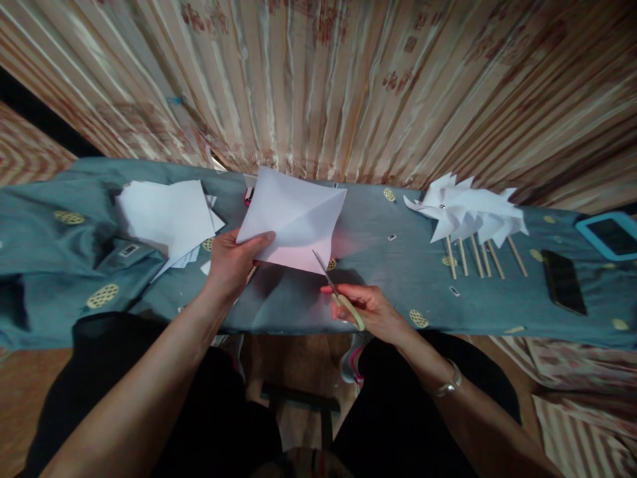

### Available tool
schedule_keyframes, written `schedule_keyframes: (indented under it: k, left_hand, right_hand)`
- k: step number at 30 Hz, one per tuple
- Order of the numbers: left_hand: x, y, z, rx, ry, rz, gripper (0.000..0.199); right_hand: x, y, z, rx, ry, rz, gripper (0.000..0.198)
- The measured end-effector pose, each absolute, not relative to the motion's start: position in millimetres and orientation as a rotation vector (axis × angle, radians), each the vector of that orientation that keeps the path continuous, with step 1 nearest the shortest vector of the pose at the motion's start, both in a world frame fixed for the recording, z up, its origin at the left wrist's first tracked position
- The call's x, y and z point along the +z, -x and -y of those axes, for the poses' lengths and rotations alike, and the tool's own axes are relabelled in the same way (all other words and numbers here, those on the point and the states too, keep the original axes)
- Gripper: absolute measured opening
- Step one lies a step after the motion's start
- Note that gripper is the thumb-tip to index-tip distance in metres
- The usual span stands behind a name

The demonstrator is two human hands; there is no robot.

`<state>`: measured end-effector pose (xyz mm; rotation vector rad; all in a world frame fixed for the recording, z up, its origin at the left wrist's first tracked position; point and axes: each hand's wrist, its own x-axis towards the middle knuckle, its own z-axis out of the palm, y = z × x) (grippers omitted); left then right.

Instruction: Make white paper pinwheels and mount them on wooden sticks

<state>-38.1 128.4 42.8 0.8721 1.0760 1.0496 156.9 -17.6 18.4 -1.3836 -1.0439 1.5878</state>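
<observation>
A thin, square sheet of white paper, its surface faintly creased and gently bowed, is held above the counter in front of the person. The left hand pinches it at the near left corner, thumb flat on top. The right hand grips slim scissors by their pale yellow-green plastic handles, the narrow metal blades at the near right corner. Soft, wrinkled grey-green cloth printed with yellow ovals drapes the counter. To the left lies a loose stack of white paper; to the right, pointed, curled paper pinwheels overlap on slender wooden sticks, near a flat, dark, glossy phone.
</observation>
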Motion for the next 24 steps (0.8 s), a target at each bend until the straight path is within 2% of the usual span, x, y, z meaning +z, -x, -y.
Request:
schedule_keyframes:
  k: [10,24]
  left_hand:
    - [41.7,39.3,-129.0,1.065,-0.863,-1.040,0.019]
    - [27.7,38.8,-127.1,0.970,-0.926,-1.096,0.025]
  right_hand:
    - [13.6,-155.5,18.7,1.604,1.349,0.940,0.048]
    - [12.9,-156.0,17.4,1.561,1.367,1.029,0.051]
